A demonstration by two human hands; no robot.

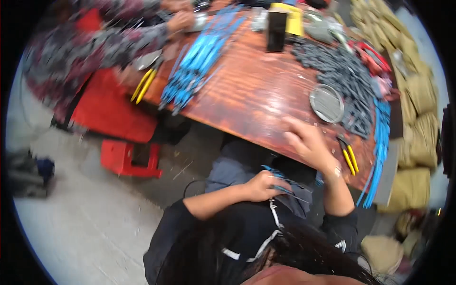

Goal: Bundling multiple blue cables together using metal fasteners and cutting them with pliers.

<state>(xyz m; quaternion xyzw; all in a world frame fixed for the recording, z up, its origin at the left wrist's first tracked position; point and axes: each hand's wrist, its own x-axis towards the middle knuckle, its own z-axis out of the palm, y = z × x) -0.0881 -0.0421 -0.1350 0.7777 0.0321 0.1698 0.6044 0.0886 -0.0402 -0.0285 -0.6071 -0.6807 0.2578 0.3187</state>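
Observation:
Low over my lap, my left hand (265,186) is closed around a small bunch of thin blue and dark strips (280,175). Their thin ends stick out past my fingers to the right. Over the near edge of the brown wooden table (237,109), my right hand (308,147) has its index finger and thumb apart. No object shows between them, though the hand is slightly blurred. Pliers with yellow handles (350,157) lie just right of that hand. Beyond it, a round metal dish (327,103) rests beside a heap of small dark grey pieces (339,76).
Long blue strips lie in a pile (199,57) at the table's left and in a bundle (381,137) along its right edge. A dark phone (276,31) is at the back. Another person's sleeve (109,52) and yellow-handled pliers (144,85) are left, above a red stool (124,159).

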